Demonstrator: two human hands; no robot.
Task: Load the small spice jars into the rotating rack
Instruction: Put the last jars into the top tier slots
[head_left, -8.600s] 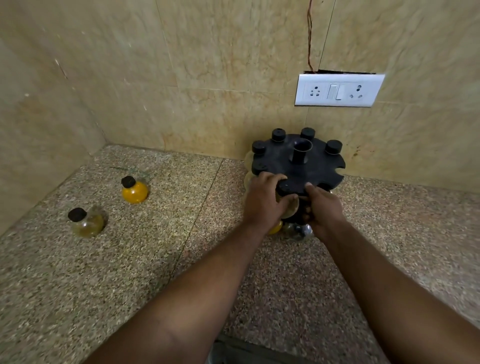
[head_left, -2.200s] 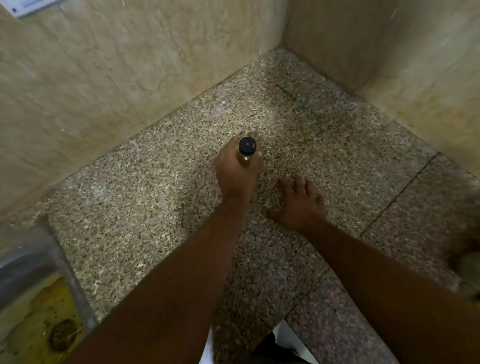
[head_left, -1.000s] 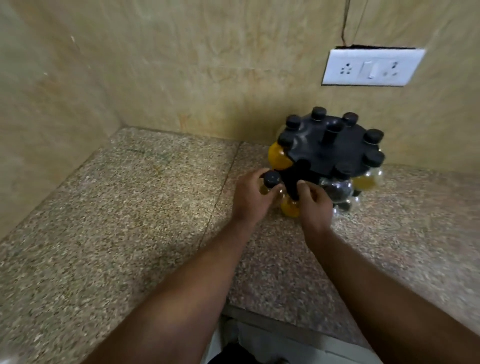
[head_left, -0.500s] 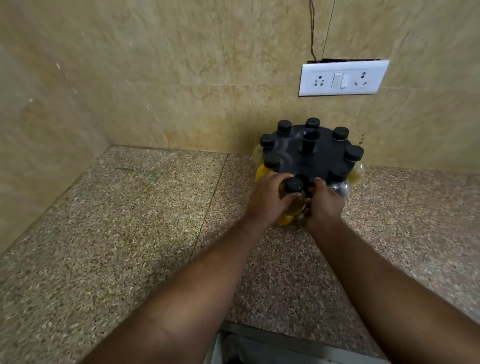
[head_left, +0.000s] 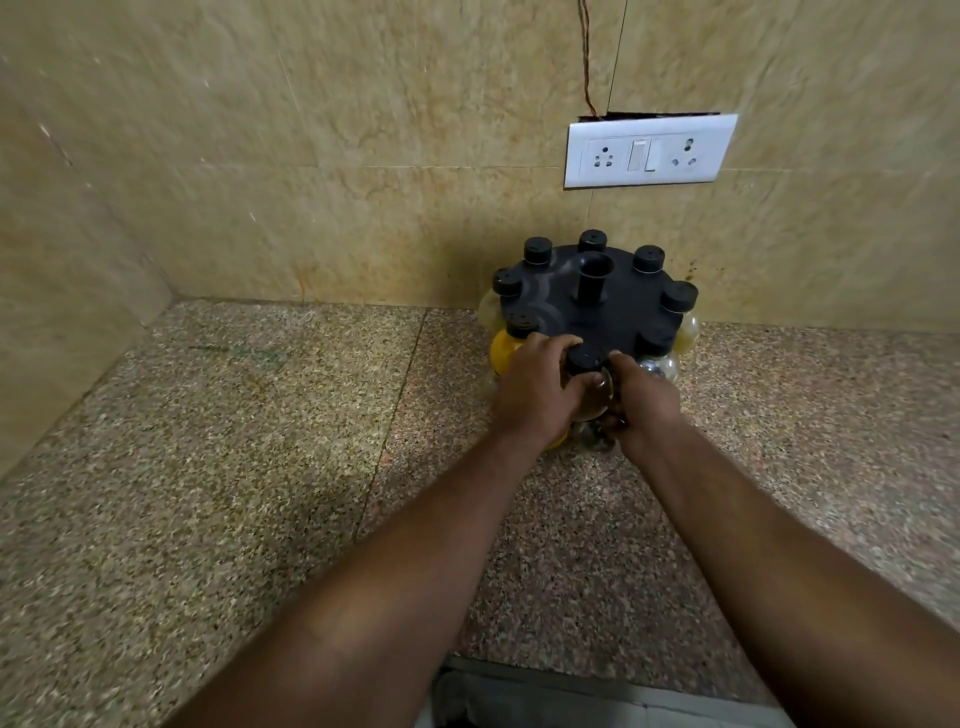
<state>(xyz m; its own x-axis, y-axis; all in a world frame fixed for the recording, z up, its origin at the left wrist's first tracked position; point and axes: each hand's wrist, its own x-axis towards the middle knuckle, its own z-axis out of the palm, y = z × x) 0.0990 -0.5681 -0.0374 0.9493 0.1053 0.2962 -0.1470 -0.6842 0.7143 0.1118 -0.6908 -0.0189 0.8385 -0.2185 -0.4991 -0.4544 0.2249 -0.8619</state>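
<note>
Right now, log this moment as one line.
step: seating jar at rack front | left hand: grips jar | right hand: against jar, grip unclear | rack: other top slots filled

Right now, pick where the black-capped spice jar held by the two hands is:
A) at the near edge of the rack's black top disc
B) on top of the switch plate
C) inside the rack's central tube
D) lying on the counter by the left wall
A: the left hand and right hand hold the spice jar against the near edge of the rotating rack, its cap level with the other caps round the disc.
</note>
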